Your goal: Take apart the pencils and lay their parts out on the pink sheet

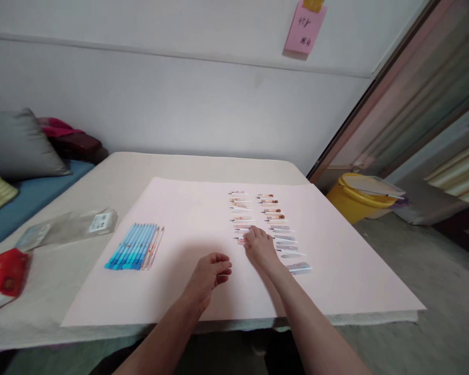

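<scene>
My right hand (260, 245) reaches down onto the pink sheet (203, 208), its fingers bent together at a left-hand column of pen parts. Pinkish pieces (240, 240) show beside its fingertips; whatever they pinch is hidden. Held just above the sheet, my left hand (211, 272) has loosely curled fingers apart from the thumb, with nothing visible in it. To the right lies a column of small pen parts, brown-topped ones (273, 210) farther back and grey ones (299, 267) nearer me. A row of blue pens (133, 247) lies left, beside a few pinkish pens (153, 249).
A clear plastic bag (74, 226) and a red packet (5, 273) lie on the cloth at left. Behind the table is a white wall with a pink note (305, 26). A yellow bucket (354, 200) stands on the floor at right.
</scene>
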The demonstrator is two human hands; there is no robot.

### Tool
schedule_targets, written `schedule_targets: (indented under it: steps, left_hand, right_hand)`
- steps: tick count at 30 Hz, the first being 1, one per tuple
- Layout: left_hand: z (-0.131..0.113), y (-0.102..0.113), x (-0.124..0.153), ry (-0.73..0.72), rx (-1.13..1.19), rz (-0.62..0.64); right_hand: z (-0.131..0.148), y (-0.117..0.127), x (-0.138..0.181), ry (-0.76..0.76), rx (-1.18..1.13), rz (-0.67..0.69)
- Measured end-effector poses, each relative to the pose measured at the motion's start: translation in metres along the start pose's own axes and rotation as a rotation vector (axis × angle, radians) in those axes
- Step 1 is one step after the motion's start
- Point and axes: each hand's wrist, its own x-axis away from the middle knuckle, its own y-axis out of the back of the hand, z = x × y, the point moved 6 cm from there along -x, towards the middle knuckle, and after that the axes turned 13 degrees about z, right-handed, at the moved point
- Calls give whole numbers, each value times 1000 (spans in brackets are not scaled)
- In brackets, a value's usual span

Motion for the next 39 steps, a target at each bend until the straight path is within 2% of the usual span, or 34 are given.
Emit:
schedule_targets:
  steps: [15, 22, 25, 28, 30, 31, 33, 35, 39]
  left_hand:
    - [-1, 0, 1, -1, 13, -7]
    - [-4, 4, -3, -17, -45, 5]
    - [-26, 13, -3, -104, -366, -50]
    - [-57, 25, 4, -199, -1000, -179]
    - [-68, 37, 8, -166, -1357, -278]
    - [-70, 46, 10, -104, -1486, -326]
    - [-71, 65, 11, 44, -1640, -405]
    - [-72, 82, 11, 156, -1698, -477]
    - [-70, 96, 7, 270, -1687, -542]
  right_hand:
    - [4, 12, 5, 11, -28, 10]
    - [27, 29, 20, 101, -18, -38]
    - [39, 30, 28, 152, -20, -42]
    - [47, 27, 33, 198, -30, -33]
    - [51, 26, 35, 222, -35, -25]
    - [52, 25, 36, 230, -37, -21]
    - [53, 24, 36, 240, -36, -8]
    - [53, 23, 36, 243, -33, 4]
    - [54, 21, 36, 243, -27, 16]
